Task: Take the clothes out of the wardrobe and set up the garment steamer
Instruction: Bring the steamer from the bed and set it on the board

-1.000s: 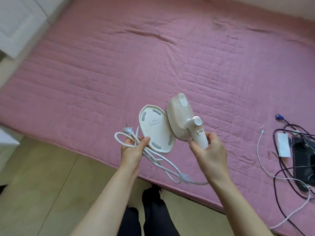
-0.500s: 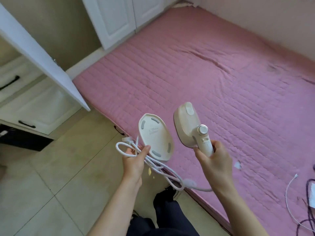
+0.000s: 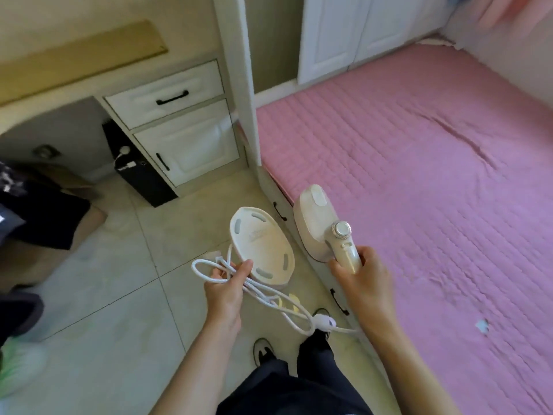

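My right hand [image 3: 360,277] grips the handle of a cream garment steamer [image 3: 320,223], its head pointing up and a silver dial facing me. In my left hand [image 3: 223,287] are the steamer's oval base plate [image 3: 263,244], underside toward me, and loops of the white power cord [image 3: 269,292]. The cord hangs between both hands over the tiled floor. White wardrobe doors [image 3: 344,31] stand at the top, beyond the bed. No clothes from it are in sight.
A bed with a pink quilted cover [image 3: 419,181] fills the right side, with drawers in its frame. At left is a white desk with a drawer unit [image 3: 176,127], a black computer tower [image 3: 140,169] and a dark garment on a chair [image 3: 39,211]. Tiled floor [image 3: 119,310] lies ahead.
The view has swung left from the bed to the floor, desk and wardrobe. Both hands keep the same hold on the steamer, base and cord.
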Demonstrator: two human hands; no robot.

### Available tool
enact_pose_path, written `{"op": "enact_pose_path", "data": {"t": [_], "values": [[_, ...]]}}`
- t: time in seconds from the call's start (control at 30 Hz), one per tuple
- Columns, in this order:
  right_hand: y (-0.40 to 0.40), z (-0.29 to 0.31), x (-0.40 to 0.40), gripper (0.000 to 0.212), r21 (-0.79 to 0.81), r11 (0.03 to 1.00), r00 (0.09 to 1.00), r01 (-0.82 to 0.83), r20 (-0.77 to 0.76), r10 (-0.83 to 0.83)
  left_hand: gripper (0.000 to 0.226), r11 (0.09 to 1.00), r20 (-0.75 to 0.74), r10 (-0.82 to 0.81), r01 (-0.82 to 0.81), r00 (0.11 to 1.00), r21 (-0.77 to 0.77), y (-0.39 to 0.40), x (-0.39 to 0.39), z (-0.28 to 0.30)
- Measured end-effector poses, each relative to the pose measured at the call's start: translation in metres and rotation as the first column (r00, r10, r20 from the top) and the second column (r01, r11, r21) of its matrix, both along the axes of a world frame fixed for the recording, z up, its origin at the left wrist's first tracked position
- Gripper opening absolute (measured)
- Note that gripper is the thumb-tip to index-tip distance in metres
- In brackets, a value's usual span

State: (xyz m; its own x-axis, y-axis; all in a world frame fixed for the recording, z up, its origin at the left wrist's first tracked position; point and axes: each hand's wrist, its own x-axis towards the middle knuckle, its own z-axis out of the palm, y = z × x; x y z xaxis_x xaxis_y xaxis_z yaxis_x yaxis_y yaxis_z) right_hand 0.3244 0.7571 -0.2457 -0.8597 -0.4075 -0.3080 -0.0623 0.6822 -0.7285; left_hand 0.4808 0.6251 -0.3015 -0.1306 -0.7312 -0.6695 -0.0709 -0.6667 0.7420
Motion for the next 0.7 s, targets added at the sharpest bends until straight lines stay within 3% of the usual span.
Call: {"op": "enact_pose_path", "data": {"t": [0.37,0.7], "values": [[-0.112,0.022,0.071,0.019,-0.041,0.948,0.949,-0.315,0.024,0.316,0.019,0.957,0.020,0.287,-0.285,0.958,-0.063,-0.069,0.090,0.023],[-0.251,0.037,0.048,0.021,-0.088,0.893,0.896,-0.441,0.021,0.444,0.014,0.877,-0.017,0.460,-0.458,0.888,-0.147,-0.179,0.068,0.043]]}}
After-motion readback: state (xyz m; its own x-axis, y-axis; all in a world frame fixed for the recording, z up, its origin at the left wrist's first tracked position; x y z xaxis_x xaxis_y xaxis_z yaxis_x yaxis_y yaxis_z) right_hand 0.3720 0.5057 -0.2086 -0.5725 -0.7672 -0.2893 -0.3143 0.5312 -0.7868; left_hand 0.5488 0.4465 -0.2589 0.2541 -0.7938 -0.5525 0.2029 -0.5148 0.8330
